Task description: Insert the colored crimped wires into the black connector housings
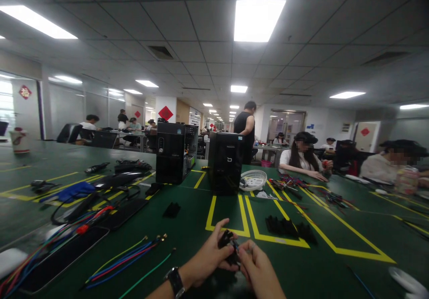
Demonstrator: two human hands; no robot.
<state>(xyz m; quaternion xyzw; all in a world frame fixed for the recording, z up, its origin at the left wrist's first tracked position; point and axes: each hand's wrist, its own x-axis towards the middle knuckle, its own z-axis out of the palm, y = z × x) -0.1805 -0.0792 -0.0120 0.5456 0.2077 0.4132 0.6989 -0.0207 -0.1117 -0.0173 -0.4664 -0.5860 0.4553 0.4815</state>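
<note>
Near the front edge of the green table, my left hand (206, 255), with a watch on its wrist, is closed around a small black plastic part (226, 240). Its index finger is stretched out above the part. My right hand (257, 263) pinches at the right side of that part; a bit of blue shows at its fingertips, too small to name. Left of my hands lie several loose coloured wires (129, 256) and a single green wire (149, 273). Similar-looking black pieces (281, 225) rest to the right, and another black piece (172, 209) lies ahead on the left.
Two black computer cases (170, 153) stand ahead, beside a white basket (254, 180). Cables, tools and a black tray (63, 259) crowd the left. Yellow tape (365, 257) marks the table. More wires (335, 197) lie at right, near a seated person (301, 160).
</note>
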